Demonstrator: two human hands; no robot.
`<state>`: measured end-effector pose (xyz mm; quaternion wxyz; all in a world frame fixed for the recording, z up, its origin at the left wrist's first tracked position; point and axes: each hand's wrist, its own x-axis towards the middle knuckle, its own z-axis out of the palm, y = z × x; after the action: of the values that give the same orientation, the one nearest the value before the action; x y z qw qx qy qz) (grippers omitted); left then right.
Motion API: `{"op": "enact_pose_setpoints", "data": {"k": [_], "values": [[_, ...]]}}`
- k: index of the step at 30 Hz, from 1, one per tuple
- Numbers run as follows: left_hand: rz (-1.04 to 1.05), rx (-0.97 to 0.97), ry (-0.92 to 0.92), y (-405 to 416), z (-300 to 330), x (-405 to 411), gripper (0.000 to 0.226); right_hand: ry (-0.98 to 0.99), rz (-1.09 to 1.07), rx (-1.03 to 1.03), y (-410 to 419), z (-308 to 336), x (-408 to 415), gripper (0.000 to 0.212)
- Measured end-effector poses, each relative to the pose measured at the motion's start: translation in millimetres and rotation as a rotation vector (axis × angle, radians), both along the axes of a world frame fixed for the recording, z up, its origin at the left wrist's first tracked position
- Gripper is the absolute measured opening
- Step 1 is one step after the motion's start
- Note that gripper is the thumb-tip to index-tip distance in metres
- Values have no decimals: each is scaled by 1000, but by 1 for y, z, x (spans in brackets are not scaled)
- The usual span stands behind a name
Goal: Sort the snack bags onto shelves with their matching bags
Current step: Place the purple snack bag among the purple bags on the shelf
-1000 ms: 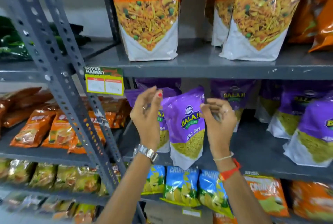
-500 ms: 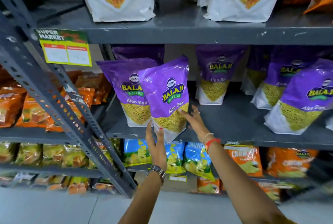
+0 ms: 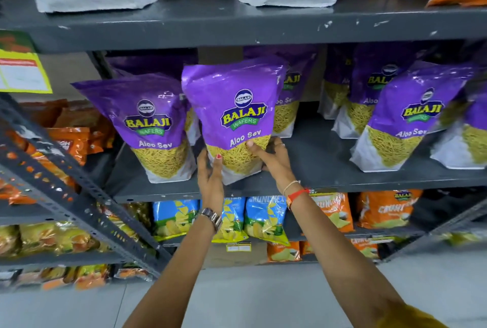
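Both hands are on the purple bag now — the left hand cups its lower left corner, thumb pressed to the front, and the right hand grips the lower right side with fingers spread across the yellow window. The bag stands upright at the front edge of the middle shelf, its base touching or just about touching the shelf; I cannot tell whether its full weight is down. Just left of the left hand stands a matching purple bag, and more of the same sort line the shelf to the right of the right hand and behind — so this one looks to be in the proper row. My read: this placement is nearly finished, with only the settling and letting go left. Below the wrists sit blue bags and orange bags, each grouped with its own kind, as far as shows.
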<state>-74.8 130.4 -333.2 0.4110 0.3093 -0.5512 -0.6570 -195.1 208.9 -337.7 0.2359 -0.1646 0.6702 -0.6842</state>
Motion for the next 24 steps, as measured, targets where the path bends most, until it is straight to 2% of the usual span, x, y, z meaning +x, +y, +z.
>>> {"op": "enact_pose_setpoints", "data": {"k": [4, 11, 19, 24], "values": [[-138, -64, -61, 8, 3, -34, 29, -1, -165, 8, 27, -2, -25, 48], [-344, -31, -111, 24, -9, -79, 24, -39, -345, 56, 65, -9, -51, 63], [-359, 11, -163, 39, -13, -82, 30, -5, -371, 80, 72, -25, -47, 41], [-351, 9, -170, 38, -11, -84, 29, 9, -357, 78, 68, -23, -47, 46]]}}
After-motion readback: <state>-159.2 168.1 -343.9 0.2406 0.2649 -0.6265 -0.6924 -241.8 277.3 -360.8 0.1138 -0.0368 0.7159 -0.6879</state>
